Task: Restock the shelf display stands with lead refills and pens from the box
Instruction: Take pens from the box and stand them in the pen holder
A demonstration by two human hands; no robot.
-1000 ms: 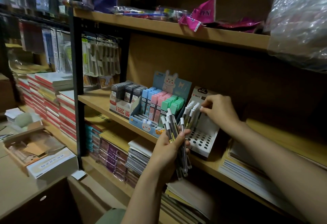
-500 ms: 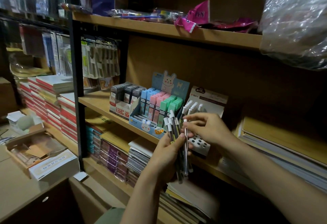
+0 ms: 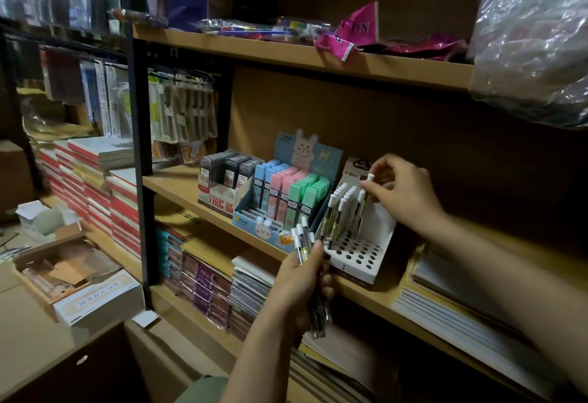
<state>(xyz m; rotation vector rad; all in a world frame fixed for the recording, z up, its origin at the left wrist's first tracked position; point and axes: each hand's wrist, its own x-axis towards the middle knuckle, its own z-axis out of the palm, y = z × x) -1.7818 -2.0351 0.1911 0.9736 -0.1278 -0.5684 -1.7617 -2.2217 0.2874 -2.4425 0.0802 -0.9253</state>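
The right hand (image 3: 401, 193) is pinching one upright pen (image 3: 366, 192) over the stand (image 3: 356, 262), empty holes lying directly below; the left hand (image 3: 302, 278) is gripping the spare pens (image 3: 301, 240) beside it.

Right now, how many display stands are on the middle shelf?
3: the grey refill stand at left, the blue rabbit stand in the middle, the white pen stand at right. None looks hidden.
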